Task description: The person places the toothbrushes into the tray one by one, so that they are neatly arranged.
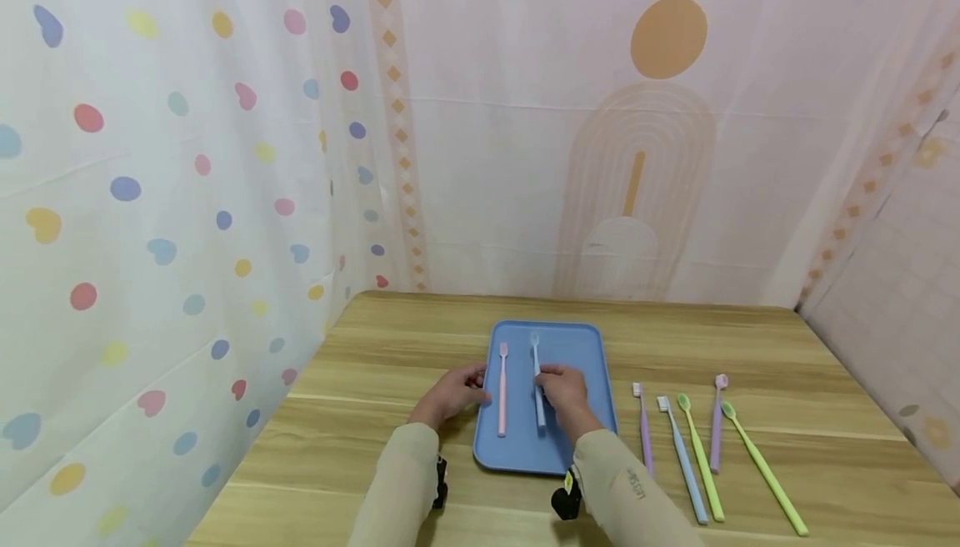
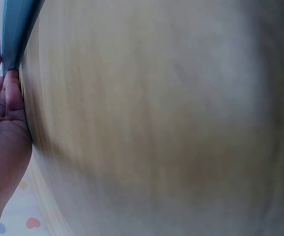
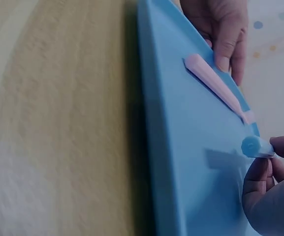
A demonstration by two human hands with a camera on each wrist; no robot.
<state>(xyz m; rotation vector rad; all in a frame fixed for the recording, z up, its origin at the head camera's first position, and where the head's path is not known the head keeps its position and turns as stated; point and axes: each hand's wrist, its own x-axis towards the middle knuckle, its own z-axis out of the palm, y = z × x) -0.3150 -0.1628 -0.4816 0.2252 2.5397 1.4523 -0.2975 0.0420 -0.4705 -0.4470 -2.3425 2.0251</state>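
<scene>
The left hand (image 1: pixel 456 394) was at the near-left side of a shallow blue rectangular tray with rounded corners (image 1: pixel 581 347), its fingers pinching the rim, thumb on top and the others beneath the edge. The right hand (image 1: pixel 567 394) held a slim light blue toothbrush (image 1: pixel 539 407) above the tray, its fingers closed narrowly round the handle; the right wrist view showed the handle's end raised off the tray's floor, with a shadow below. The brush's head pointed toward the far edge. Left of it, a slim pale pink toothbrush (image 1: pixel 502 393) lay in the tray, roughly parallel to the left rim, its head also at the far end.

To the right of the tray, on the wood-grained desk (image 1: pixel 300 464), lay a purple toothbrush with a white head (image 1: pixel 645 430), a blue toothbrush with a white head (image 1: pixel 684 464), a shorter lime-green toothbrush (image 1: pixel 702 459), a purple toothbrush with a pinkish head (image 1: pixel 716 434) and a longer lime-green toothbrush (image 1: pixel 767 470).
</scene>
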